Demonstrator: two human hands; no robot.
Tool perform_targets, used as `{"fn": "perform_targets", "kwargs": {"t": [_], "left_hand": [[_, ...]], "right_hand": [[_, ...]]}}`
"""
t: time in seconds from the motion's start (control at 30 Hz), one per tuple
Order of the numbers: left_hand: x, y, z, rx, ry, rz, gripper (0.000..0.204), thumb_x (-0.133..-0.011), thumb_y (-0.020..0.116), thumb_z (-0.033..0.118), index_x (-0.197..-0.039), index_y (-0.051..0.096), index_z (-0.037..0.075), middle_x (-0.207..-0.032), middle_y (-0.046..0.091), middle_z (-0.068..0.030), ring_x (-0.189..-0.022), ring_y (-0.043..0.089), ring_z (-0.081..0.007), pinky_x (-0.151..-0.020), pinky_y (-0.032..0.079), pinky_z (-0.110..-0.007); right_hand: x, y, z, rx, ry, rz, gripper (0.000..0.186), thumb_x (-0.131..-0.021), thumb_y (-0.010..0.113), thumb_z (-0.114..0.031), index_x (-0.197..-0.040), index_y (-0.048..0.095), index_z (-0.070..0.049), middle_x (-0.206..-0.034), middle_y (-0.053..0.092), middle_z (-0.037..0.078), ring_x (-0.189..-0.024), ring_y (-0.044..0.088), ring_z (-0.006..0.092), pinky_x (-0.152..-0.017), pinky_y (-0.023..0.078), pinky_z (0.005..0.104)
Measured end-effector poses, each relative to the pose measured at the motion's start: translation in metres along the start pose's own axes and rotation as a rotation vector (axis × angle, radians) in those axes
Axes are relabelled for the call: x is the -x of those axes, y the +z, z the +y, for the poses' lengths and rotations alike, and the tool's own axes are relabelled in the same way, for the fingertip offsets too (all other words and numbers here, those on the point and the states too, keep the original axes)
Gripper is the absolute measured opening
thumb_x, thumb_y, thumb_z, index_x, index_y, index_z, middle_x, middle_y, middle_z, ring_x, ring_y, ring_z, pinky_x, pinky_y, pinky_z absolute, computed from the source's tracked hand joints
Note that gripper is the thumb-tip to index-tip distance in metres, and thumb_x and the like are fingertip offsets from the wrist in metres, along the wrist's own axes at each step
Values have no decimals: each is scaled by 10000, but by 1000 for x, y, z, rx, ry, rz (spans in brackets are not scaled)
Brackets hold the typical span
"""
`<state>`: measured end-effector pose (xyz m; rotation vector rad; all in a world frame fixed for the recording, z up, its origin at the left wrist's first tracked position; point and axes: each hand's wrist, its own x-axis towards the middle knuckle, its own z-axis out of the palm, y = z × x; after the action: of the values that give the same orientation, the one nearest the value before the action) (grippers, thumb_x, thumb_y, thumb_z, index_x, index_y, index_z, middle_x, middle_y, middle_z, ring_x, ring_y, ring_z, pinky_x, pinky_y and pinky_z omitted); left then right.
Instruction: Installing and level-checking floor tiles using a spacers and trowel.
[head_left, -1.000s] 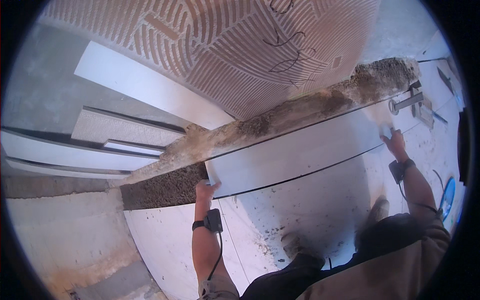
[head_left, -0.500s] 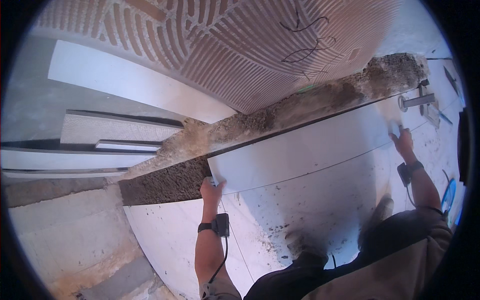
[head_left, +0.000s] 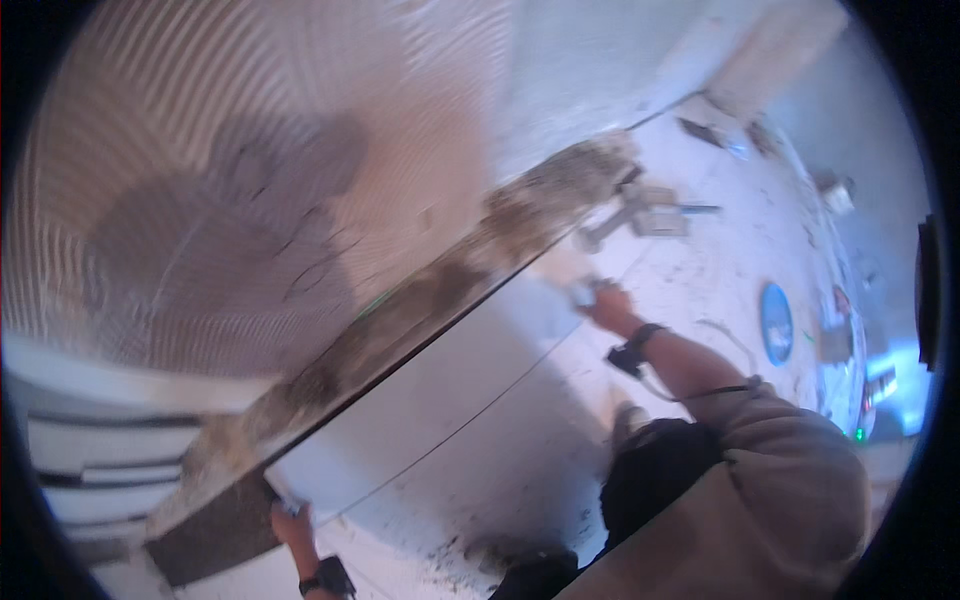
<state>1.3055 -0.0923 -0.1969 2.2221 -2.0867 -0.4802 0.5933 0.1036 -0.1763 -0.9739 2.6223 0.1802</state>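
A long pale tile (head_left: 440, 370) lies against the foot of the wall, beside a thin dark joint line along its near edge. My left hand (head_left: 291, 524) is closed on its left end, next to a strip of dark mortar bed (head_left: 215, 535). At the tile's far right end, my right hand (head_left: 610, 308) grips the edge, with its fingertips blurred. Both wrists wear a black strapped device. Just beyond my right hand rests what looks like a mallet (head_left: 606, 228) with a grey cylindrical head.
Ridged adhesive covers the wall panel (head_left: 190, 200), where thin wires stick out. A rough mortar band (head_left: 420, 300) runs along the wall's foot. Cut tile strips (head_left: 120, 475) lie at the left. A blue round object (head_left: 776, 322) sits on the pale floor to my right.
The view has swung to the right, bringing more of the right-hand floor into sight. Both hands remain at the two ends of the tile.
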Motion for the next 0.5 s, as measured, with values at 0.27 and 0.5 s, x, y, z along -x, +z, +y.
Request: {"fn": "perform_targets", "kwargs": {"t": [0.27, 0.5], "left_hand": [[51, -9, 186, -5, 471, -258, 883, -616, 826, 275, -1353, 412, 22, -1396, 381, -254, -1281, 359, -429, -1051, 308, -505], [66, -3, 383, -208, 894, -620, 1039, -640, 756, 556, -1430, 290, 68, -1463, 278, -237, -1343, 268, -419, -986, 317, -608]], "right_hand": [[49, -22, 18, -102, -155, 58, 644, -816, 643, -426, -1330, 442, -95, -1409, 351, 172, -1260, 389, 374, -999, 355, 505], [31, -14, 141, -499, 13, 221, 441, -812, 666, -286, -1172, 567, -51, -1198, 566, 178, -1104, 532, 371, -948, 432, 436]]}}
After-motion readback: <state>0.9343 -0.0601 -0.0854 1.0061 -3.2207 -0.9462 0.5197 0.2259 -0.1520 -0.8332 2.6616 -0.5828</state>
